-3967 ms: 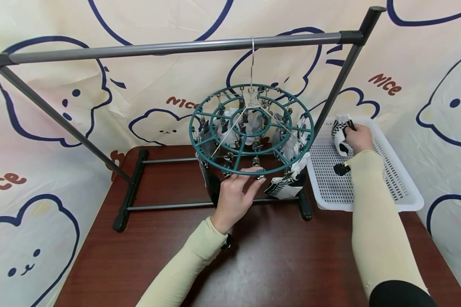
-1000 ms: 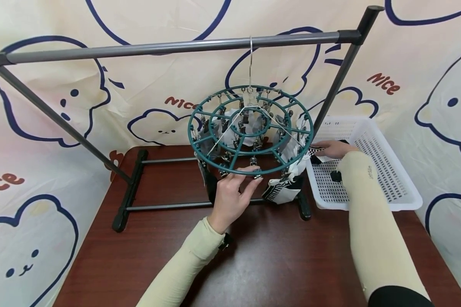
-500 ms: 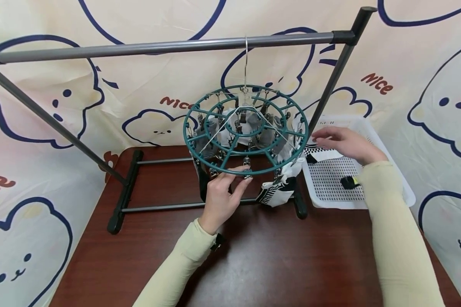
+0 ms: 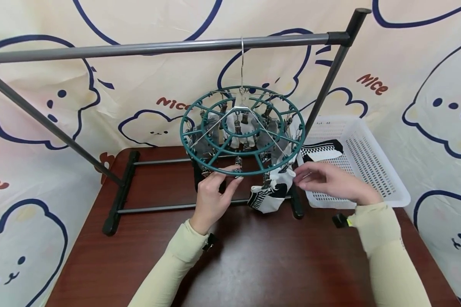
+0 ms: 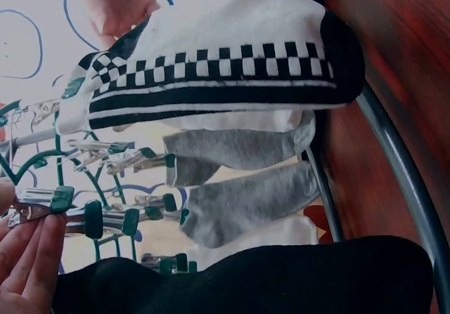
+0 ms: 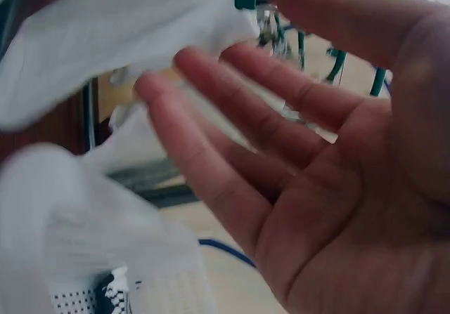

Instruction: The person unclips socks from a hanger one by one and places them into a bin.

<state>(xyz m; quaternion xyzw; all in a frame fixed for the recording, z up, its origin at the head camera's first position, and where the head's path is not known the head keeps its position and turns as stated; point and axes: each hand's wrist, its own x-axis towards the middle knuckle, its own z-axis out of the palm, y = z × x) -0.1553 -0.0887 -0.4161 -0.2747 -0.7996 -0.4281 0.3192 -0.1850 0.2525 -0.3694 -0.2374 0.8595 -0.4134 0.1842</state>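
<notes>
At the front rim of the round green clip hanger [image 4: 253, 173], my left hand [image 4: 211, 198] pinches a metal clip [image 5: 42, 200] with green tips between thumb and fingers. My right hand [image 4: 334, 181] is beside the hanger's right front, fingers loosely extended and holding nothing. Just left of its fingertips hangs a white sock with a black checkered band [image 4: 270, 200]. Grey socks [image 5: 239, 201] and a black piece of fabric [image 5: 246, 279] also hang there in the left wrist view. Another checkered sock [image 4: 322, 149] lies in the white basket [image 4: 401, 198].
The hanger hooks over the grey bar [image 4: 157, 47] of a rack standing on the brown table [image 4: 261, 256]. The rack's slanted right post [image 4: 330, 79] rises between hanger and basket. A patterned cloth [image 4: 138, 76] covers the wall behind.
My right hand has let go of the checkered sock, which lies in the basket's left part, and has moved left and nearer to the hanger. My left hand keeps its pinch on the clip.
</notes>
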